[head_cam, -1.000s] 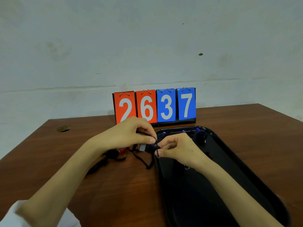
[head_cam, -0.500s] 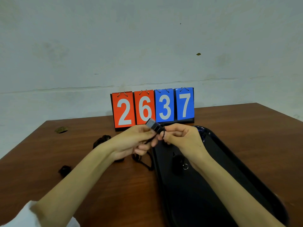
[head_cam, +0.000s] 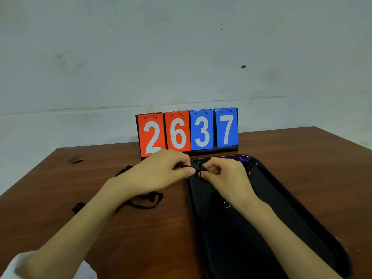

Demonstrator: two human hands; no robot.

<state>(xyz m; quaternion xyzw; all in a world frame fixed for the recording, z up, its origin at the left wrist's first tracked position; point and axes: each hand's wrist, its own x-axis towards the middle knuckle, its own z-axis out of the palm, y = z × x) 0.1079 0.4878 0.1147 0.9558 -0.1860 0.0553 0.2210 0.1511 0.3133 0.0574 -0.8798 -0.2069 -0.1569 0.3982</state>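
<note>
**Cord pinched by both hands at the tray's far left corner**

The left hand [head_cam: 161, 172] and right hand [head_cam: 225, 176] meet fingertip to fingertip just above the far left corner of the black tray [head_cam: 281, 208]. Each pinches the black cord [head_cam: 198, 171] between thumb and forefinger, with the other fingers curled. The pinched section is short and runs left to right, across the tray's long axis. The slack trails left of the tray onto the table [head_cam: 60, 188], under the left forearm. Both hands are equally near. Any fitting between the fingertips cannot be made out.

two hands [head_cam: 161, 172], one black tray [head_cam: 271, 228], four number cards [head_cam: 202, 129], one table [head_cam: 302, 158]
</note>
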